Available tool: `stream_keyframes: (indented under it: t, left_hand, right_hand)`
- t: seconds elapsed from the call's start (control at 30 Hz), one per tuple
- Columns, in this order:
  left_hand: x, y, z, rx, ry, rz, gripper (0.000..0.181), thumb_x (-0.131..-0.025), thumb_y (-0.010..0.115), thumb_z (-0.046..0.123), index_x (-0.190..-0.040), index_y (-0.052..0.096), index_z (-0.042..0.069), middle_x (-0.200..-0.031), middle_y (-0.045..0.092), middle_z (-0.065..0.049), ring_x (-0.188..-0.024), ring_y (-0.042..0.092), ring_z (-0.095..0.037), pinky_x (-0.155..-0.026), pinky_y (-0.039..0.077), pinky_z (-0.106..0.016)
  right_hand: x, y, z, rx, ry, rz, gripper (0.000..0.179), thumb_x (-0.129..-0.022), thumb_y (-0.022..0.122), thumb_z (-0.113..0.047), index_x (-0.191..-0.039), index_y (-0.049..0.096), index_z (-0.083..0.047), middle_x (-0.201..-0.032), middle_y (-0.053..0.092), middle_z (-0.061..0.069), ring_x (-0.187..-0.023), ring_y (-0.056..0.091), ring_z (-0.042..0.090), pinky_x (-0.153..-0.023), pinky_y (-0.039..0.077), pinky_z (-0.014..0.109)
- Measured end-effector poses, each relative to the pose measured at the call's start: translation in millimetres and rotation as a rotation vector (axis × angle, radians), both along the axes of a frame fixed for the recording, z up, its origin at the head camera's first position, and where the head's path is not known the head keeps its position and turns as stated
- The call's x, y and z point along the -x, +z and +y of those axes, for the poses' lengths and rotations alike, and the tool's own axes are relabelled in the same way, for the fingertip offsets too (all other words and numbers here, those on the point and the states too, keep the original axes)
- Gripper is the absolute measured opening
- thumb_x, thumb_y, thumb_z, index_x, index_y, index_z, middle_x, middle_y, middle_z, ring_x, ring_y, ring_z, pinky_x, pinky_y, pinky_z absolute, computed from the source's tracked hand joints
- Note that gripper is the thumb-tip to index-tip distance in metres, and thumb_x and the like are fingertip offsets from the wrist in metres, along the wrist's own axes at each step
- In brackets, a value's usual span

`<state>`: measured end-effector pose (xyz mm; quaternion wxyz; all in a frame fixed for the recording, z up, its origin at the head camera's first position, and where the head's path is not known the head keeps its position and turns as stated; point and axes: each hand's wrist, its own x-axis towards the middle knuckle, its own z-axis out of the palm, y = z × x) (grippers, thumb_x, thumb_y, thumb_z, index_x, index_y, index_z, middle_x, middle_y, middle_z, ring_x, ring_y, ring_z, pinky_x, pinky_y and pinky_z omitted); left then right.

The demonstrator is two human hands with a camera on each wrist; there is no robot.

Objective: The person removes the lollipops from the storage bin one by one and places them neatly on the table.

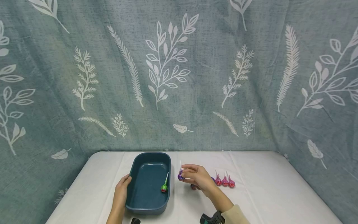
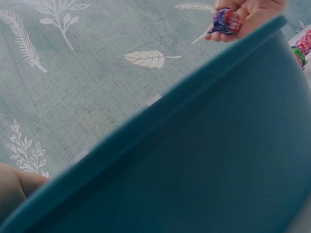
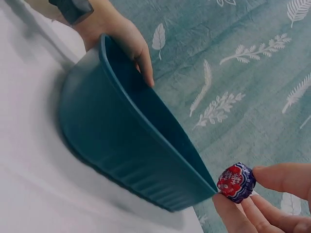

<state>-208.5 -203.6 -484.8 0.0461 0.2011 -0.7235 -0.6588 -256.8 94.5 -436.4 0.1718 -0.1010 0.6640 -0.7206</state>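
Observation:
A purple-wrapped lollipop (image 1: 181, 176) is pinched between the thumb and fingers of my right hand (image 1: 199, 178), its white stick pointing up. The hand is just right of a dark teal bin (image 1: 148, 209). In the right wrist view the lollipop's red and purple wrapper (image 3: 236, 183) shows close by the bin's rim. My left hand (image 1: 121, 189) grips the bin's left side, with the thumb over the rim. Inside the bin, a green lollipop (image 1: 164, 188) lies by the right wall.
Three pink lollipops (image 1: 225, 181) lie in a row on the white-covered table (image 1: 268, 193), right of my right hand. Darker lollipops (image 1: 193, 187) are partly hidden beneath that hand. A leaf-patterned teal curtain (image 1: 207, 93) hangs behind the table.

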Motion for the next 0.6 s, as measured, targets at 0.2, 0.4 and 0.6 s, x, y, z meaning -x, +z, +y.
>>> stream_keyframes:
  t: [0.2, 0.4, 0.6]
  left_hand:
    - [0.7, 0.2, -1.1, -0.004, 0.002, 0.006, 0.058, -0.103, 0.038, 0.034, -0.143, 0.035, -0.007, -0.149, 0.029, -0.029, -0.138, 0.019, -0.047, -0.109, 0.014, -0.061]
    - [0.5, -0.4, 1.3, -0.010, 0.013, 0.000, 0.057, -0.103, 0.038, 0.033, -0.144, 0.035, -0.006, -0.149, 0.029, -0.029, -0.138, 0.020, -0.047, -0.109, 0.015, -0.061]
    - [-0.7, -0.1, 2.7, -0.028, 0.034, 0.006, 0.057, -0.102, 0.040, 0.033, -0.143, 0.036, -0.006, -0.149, 0.030, -0.028, -0.139, 0.020, -0.046, -0.110, 0.014, -0.060]
  right_hand:
    - [0.4, -4.9, 9, -0.013, -0.033, -0.008, 0.045, -0.091, 0.066, -0.007, -0.130, 0.052, 0.010, -0.108, 0.064, 0.015, -0.096, 0.066, 0.022, -0.085, 0.053, 0.038]
    - [-0.2, -8.9, 25, 0.007, -0.050, -0.037, 0.046, -0.091, 0.065, -0.006, -0.131, 0.050, 0.010, -0.109, 0.063, 0.015, -0.095, 0.066, 0.021, -0.087, 0.052, 0.038]
    - [0.8, -13.0, 41, -0.038, -0.088, -0.017, 0.047, -0.090, 0.065, -0.007, -0.130, 0.051, 0.011, -0.112, 0.062, 0.017, -0.097, 0.064, 0.021, -0.089, 0.051, 0.040]
